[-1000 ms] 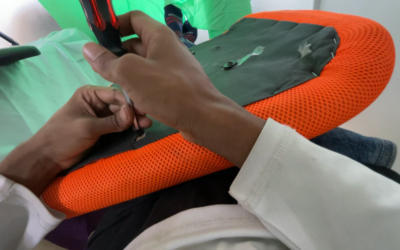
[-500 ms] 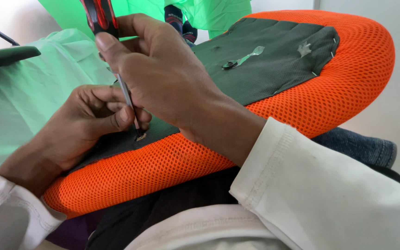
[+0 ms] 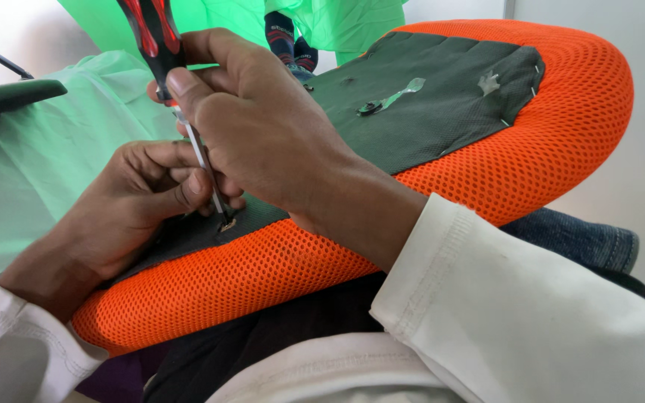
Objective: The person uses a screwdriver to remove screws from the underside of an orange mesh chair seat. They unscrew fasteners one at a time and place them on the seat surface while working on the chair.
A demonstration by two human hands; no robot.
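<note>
Head view: right hand (image 3: 263, 127) closed around a red-and-black screwdriver (image 3: 151, 37), shaft slanting down so the tip sits in a screw (image 3: 227, 222) on the dark panel (image 3: 427, 104) of an orange mesh seat (image 3: 561, 149) lying across the lap. Left hand (image 3: 128, 209) rests on the panel, fingers pinched beside the shaft, apparently steadying it. Green cloth (image 3: 46, 142) behind; the right hand hides part of the panel.

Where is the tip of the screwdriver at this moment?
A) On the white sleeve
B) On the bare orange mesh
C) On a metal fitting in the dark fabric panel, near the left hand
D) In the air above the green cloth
C: the screwdriver, held in the right hand, ends on a small metal fitting in the dark fabric panel, beside the fingers of the left hand.
</note>
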